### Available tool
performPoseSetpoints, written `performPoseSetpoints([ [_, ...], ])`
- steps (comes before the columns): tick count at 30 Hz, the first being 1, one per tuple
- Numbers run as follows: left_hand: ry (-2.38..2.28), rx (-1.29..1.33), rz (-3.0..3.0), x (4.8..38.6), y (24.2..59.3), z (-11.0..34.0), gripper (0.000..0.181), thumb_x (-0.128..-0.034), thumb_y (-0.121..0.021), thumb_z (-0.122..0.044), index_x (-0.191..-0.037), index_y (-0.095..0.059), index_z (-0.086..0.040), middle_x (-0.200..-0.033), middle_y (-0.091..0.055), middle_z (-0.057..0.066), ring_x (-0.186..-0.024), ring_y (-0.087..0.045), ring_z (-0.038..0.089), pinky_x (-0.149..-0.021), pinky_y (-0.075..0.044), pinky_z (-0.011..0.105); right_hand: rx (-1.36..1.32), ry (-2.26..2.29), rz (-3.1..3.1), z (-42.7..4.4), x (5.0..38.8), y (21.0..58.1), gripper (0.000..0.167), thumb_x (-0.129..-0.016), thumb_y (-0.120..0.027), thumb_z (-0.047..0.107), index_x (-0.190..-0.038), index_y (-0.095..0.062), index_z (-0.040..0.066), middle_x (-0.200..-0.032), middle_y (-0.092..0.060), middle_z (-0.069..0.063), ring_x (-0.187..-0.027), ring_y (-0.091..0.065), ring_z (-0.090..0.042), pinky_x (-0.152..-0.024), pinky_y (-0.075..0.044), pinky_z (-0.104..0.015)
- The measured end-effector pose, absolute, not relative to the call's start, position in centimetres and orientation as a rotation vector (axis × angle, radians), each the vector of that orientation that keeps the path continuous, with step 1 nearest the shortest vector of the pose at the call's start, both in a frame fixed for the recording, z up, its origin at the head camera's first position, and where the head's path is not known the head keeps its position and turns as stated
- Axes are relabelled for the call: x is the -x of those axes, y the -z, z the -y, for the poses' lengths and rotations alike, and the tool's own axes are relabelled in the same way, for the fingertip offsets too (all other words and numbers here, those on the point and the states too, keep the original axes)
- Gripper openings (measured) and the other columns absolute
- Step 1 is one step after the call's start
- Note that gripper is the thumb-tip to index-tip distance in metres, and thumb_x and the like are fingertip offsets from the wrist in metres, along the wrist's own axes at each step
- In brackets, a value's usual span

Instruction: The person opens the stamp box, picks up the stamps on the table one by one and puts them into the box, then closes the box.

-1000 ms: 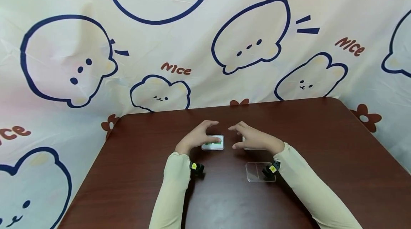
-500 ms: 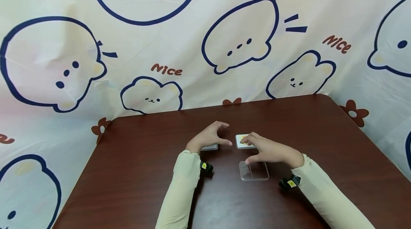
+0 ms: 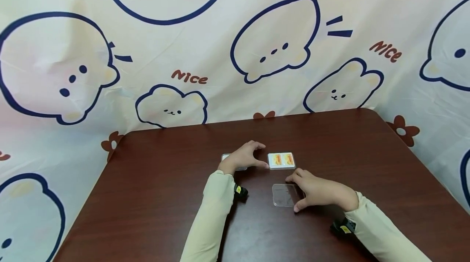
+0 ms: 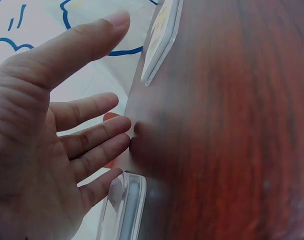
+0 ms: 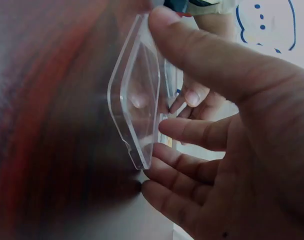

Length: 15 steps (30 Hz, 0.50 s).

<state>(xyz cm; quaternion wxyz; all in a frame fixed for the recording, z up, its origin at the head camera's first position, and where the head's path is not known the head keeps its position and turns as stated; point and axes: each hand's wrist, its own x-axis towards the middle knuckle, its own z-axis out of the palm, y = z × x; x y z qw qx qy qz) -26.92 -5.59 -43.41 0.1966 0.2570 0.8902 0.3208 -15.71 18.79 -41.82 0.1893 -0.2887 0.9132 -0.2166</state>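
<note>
My left hand point(image 3: 244, 158) hovers with spread, relaxed fingers over the right part of a clear-edged flat case point(image 3: 225, 156), hiding most of it. In the left wrist view, that case point(image 4: 127, 207) lies beside the little finger. A second flat case point(image 3: 281, 160), with two orange-and-yellow prints on white, lies to the right of the left thumb. Nearer the person, a clear plastic lid point(image 3: 282, 195) lies flat on the table. My right hand point(image 3: 319, 190) straddles its right end, thumb at the near edge and fingertips at the far edge. In the right wrist view, the lid point(image 5: 142, 100) sits between thumb and fingers; firm contact is unclear.
A dark brown wooden table point(image 3: 165, 196) bears everything. Behind it hangs a pale cloth point(image 3: 235, 103) with blue cartoon outlines, reaching the table's far edge. A small black camera is strapped to each wrist.
My right hand has moved off the printed case, back toward the person, and onto the lid's right end. My left hand has shifted slightly right, off the left case's middle. The view has turned a little.
</note>
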Motion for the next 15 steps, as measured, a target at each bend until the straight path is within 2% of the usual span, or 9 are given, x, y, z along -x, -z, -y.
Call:
performPoseSetpoints([
  [8,-0.774,-0.722,-2.575,26.58,43.36,5.11,0.068,-0.08,-0.076,-0.045,-0.138,-0.051,-0.019,-0.149,-0.039,0.007,-0.14,-0.035,0.027,-0.11,-0.036,0.046,0.85,0.451,-2.699,-18.64,15.07,42.2,0.063,-0.076,-0.081,0.035,-0.124,-0.055,0.006,-0.111,-0.048,-0.001,-0.098,-0.047,-0.016,-0.081,-0.044,-0.034],
  [15,-0.612,-0.73,-2.7,26.28,43.91,4.7,0.063,-0.0799,-0.073,-0.053,-0.134,-0.056,-0.025,-0.146,-0.041,0.003,-0.135,-0.039,0.026,-0.112,-0.032,0.047,0.902,0.46,-2.706,-18.79,15.21,42.41,0.056,-0.076,-0.08,0.033,-0.12,-0.057,0.008,-0.108,-0.05,0.0,-0.092,-0.045,-0.013,-0.076,-0.042,-0.03],
])
